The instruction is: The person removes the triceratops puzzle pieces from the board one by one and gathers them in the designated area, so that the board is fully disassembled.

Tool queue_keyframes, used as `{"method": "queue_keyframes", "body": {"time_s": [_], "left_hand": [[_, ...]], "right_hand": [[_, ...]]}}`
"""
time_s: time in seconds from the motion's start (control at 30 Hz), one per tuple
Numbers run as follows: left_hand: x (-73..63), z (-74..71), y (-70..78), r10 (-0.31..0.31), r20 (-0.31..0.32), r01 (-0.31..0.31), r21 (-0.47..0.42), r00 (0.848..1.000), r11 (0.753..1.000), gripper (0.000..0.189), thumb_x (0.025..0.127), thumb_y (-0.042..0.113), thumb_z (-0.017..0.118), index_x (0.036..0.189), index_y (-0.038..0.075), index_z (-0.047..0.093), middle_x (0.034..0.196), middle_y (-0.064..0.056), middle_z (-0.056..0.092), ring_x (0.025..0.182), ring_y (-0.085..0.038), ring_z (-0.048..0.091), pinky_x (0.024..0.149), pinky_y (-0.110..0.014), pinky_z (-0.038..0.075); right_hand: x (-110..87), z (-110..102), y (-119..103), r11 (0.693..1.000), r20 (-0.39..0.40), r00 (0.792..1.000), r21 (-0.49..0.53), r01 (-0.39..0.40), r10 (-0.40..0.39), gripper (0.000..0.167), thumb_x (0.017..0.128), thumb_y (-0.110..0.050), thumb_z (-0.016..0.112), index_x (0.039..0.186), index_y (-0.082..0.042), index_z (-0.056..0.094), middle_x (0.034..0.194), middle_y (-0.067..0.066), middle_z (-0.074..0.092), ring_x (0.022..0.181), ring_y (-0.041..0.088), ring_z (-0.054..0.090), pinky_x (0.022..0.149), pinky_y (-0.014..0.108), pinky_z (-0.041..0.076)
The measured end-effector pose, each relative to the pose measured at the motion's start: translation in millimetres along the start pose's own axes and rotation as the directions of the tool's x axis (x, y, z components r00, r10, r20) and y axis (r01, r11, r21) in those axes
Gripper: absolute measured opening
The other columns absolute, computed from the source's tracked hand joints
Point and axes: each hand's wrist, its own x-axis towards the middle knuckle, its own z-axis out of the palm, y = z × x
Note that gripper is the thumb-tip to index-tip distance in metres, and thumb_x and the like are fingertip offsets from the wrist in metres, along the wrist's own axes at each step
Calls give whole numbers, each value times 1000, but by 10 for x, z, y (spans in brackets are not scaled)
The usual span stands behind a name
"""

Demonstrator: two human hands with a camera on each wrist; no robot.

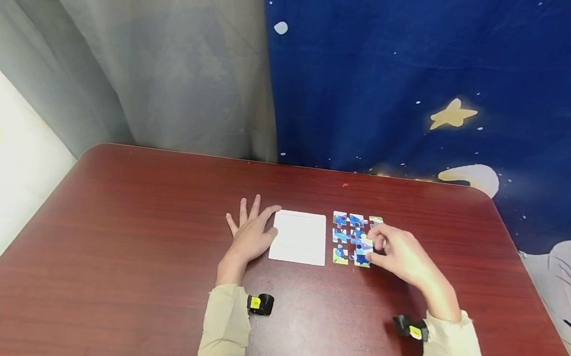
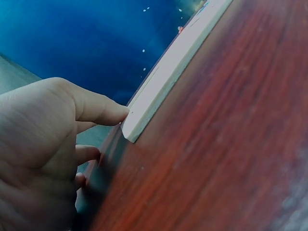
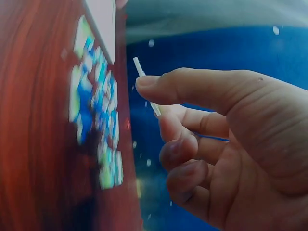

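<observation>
A white square board point(image 1: 299, 237) lies flat on the table, its edge showing as a thin slab point(image 2: 166, 79) in the left wrist view. My left hand point(image 1: 249, 238) is at the board's left side, thumb and index finger touching that edge, the other fingers spread. To the right of the board lie several blue jigsaw pieces point(image 1: 340, 235), set close together in rows. Over them, my right hand point(image 1: 403, 255) pinches one jigsaw piece point(image 3: 139, 66) between thumb and fingertips, lifted off the table and seen edge-on in the right wrist view. Its printed face is hidden there.
The dark red wooden table point(image 1: 141, 256) reaches back to a grey curtain point(image 1: 182, 63) and a blue curtain point(image 1: 358, 81) with stars and a cat. A tiny red scrap point(image 1: 345, 185) lies near the far edge. Black cameras sit at both wrists.
</observation>
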Motion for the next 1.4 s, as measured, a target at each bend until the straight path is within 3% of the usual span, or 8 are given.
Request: {"method": "queue_keyframes", "body": {"time_s": [0.2,0.43,0.8,1.4], "left_hand": [[7,-1,11,-9,-1,9,-12,1000,1000,48,90,21,52,137,23,45,155,-11,7,139,-31,-14,97,-60,-20],[8,10,25,-6,-12,6,-19,1000,1000,48,90,20,52,137,22,45,155,-11,9,139,-31,-13,97,-60,-20],[-2,0,33,-9,-17,9,-4,1000,1000,48,91,22,51,138,23,44,155,-11,8,139,-32,-13,98,-61,-19],[-8,9,32,-16,-11,16,-5,1000,1000,49,92,21,49,140,23,43,155,-11,7,139,-31,-14,97,-60,-21]], "right_hand": [[-152,-31,224,998,15,998,6,-57,57,27,73,-12,77,92,-7,58,70,-4,51,58,9,45,60,27,39],[-266,-56,343,997,26,997,11,-70,70,29,73,-14,78,93,-7,58,71,-5,51,56,6,42,58,26,38],[-282,-50,405,993,52,993,46,-110,108,28,73,-12,78,91,-6,57,71,-2,52,57,10,44,58,25,38],[-276,1,431,993,63,993,47,-107,104,30,72,-14,79,90,-7,57,71,-3,52,58,9,46,59,26,39]]}}
